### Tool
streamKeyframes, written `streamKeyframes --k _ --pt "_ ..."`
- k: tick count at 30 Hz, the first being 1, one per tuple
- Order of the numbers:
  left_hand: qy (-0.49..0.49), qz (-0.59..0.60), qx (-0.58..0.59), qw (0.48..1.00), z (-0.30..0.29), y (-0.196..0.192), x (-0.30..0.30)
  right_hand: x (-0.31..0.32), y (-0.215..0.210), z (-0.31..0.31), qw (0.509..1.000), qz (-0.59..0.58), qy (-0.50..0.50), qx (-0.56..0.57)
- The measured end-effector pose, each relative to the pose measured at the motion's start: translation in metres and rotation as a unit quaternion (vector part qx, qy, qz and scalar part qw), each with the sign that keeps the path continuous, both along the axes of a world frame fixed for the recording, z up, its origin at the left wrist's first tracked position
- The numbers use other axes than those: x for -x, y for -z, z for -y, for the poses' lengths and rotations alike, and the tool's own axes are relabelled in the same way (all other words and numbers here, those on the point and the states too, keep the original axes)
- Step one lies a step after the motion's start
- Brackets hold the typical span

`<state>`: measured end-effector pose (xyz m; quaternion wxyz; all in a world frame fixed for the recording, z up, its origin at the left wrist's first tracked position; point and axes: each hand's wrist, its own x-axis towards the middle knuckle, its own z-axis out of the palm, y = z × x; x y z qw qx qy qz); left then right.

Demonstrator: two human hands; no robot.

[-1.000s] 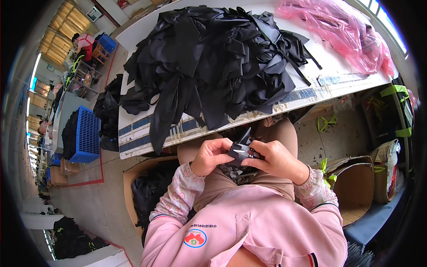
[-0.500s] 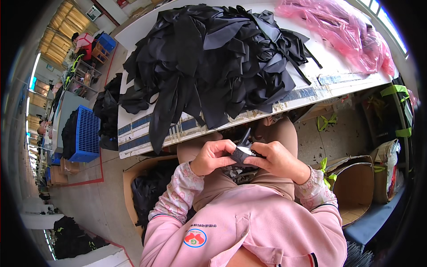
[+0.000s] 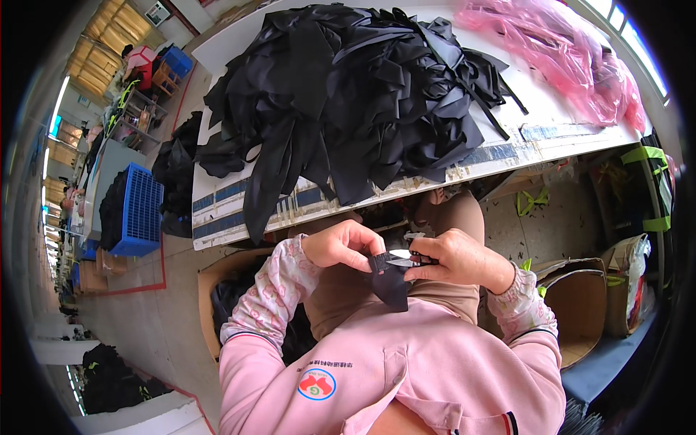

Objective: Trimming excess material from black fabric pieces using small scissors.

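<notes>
The left hand (image 3: 341, 246) pinches the top edge of a small black fabric piece (image 3: 388, 279) between thumb and fingers, its grip closed on the cloth. The right hand (image 3: 453, 257) is closed around a small pair of snips (image 3: 404, 258), whose pale blades point left and meet the fabric just beside the left fingertips. The piece hangs in front of the person's chest, above the lap, below the desk edge.

The fabric looks thin, limp and very light; it droops from the pinch and folds under its own weight, so it probably needs holding right at the edge near the blades, kept taut, to stay put. It seems neither fragile nor slippery.

Both forearms, in pink sleeves (image 3: 268, 297) with patterned cuffs, come up from the lower edge and bend inward so the 2 hands meet at the body's midline, wrists slightly raised, knuckles toward the camera.

Beyond the hands, the white desk (image 3: 551, 123) carries a big heap of black fabric pieces (image 3: 348, 94) and a crumpled pink plastic bag (image 3: 565, 51). A cardboard box (image 3: 580, 304) stands on the floor to the right, a blue crate (image 3: 138, 210) further left.
</notes>
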<state>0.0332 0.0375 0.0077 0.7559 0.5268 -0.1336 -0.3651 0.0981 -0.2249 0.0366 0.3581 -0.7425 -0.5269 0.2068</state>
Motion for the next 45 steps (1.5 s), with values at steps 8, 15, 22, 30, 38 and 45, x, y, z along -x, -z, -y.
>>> streamKeyframes --k 8,15,22,30,38,45 --pt "0.069 -0.001 -0.008 0.998 0.004 0.006 -0.005 0.001 -0.003 -0.002 0.998 0.052 -0.043 -0.005" --pt "0.104 -0.014 -0.012 0.994 0.01 0.006 -0.006 0.004 0.006 -0.006 0.996 0.051 -0.06 -0.034" --pt "0.125 0.0 -0.027 0.992 0.01 0.007 -0.005 0.003 0.001 -0.004 0.998 0.033 -0.06 -0.005" --pt "-0.158 -0.003 -0.049 0.986 0.018 0.006 0.007 0.009 0.004 0.005 0.99 0.032 0.136 -0.036" --pt "-0.319 0.06 -0.026 0.946 0.039 0.0 0.015 0.025 0.009 -0.013 0.97 0.139 0.184 -0.08" --pt "-0.312 0.1 -0.056 0.943 0.04 -0.006 0.017 0.019 0.005 -0.012 0.978 0.072 0.18 -0.074"
